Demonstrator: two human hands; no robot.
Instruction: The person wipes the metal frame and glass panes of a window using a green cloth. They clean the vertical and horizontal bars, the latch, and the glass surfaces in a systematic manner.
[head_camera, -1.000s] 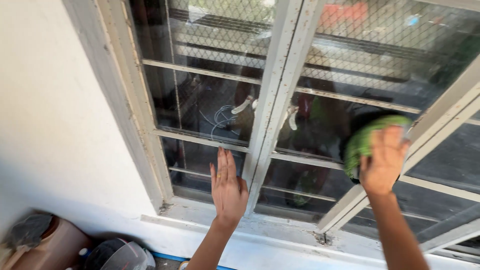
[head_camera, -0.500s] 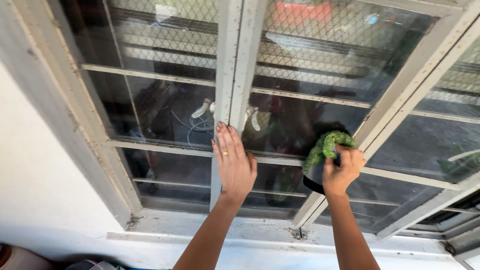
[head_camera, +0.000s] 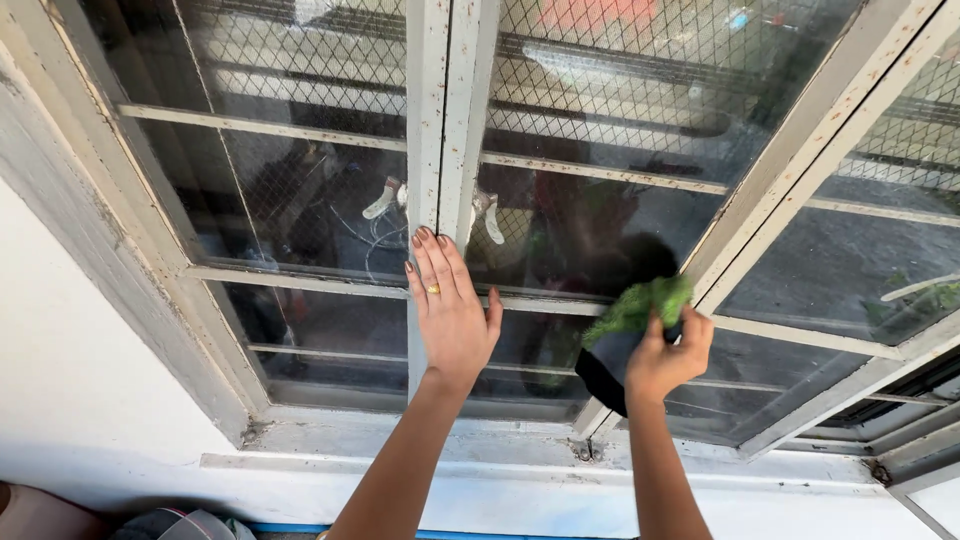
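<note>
Left hand (head_camera: 452, 310) lies open, flat on the centre frame (head_camera: 440, 120), bracing the window; right hand (head_camera: 665, 360) clutches a green cloth (head_camera: 635, 310) against the lower pane (head_camera: 560, 230), beside the open sash's edge.

The left hand (head_camera: 452, 315) lies flat against the upright white painted wooden post (head_camera: 440, 120) in the middle of the window, fingers pointing up. To its right, near the bottom of the neighbouring glass pane (head_camera: 580, 215), the right hand (head_camera: 668, 358) presses a fuzzy green cleaning cloth (head_camera: 635, 310). The pale concrete sill (head_camera: 420, 445) runs below both wrists, with the white wall (head_camera: 70, 390) at the left.
</note>
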